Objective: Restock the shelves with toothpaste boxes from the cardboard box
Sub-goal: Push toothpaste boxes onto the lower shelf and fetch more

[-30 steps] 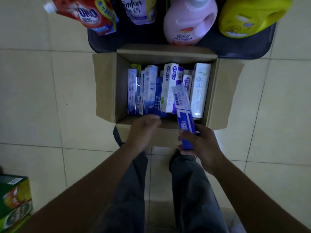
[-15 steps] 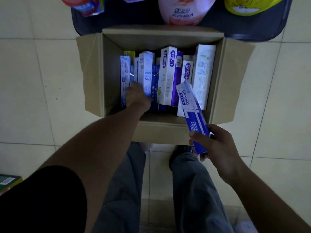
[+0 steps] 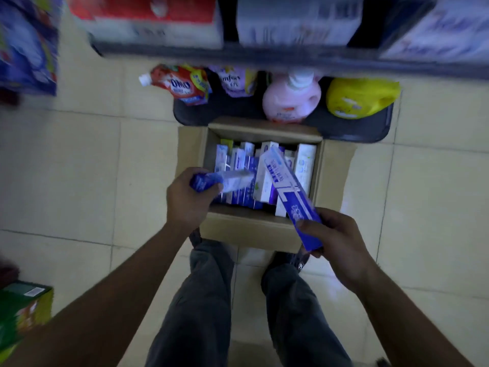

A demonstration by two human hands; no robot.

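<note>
Both hands loaded, each grip at one end only.
Gripping with curled fingers of left hand (image 3: 188, 200) the blue end of a blurred toothpaste box (image 3: 232, 180); pinching with right hand (image 3: 336, 242) the low end of a long blue-white box (image 3: 288, 192), both above the open cardboard box (image 3: 246, 230). Could slip, or knock the standing rows (image 3: 304, 165), if swung fast toward the shelf (image 3: 264, 55).

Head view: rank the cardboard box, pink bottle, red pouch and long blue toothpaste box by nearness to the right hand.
1. Long blue toothpaste box: gripped in the right hand.
2. Cardboard box: just ahead, to its left.
3. Pink bottle: beyond the box, on the dark bottom shelf.
4. Red pouch: farthest, at that shelf's left end.
</note>
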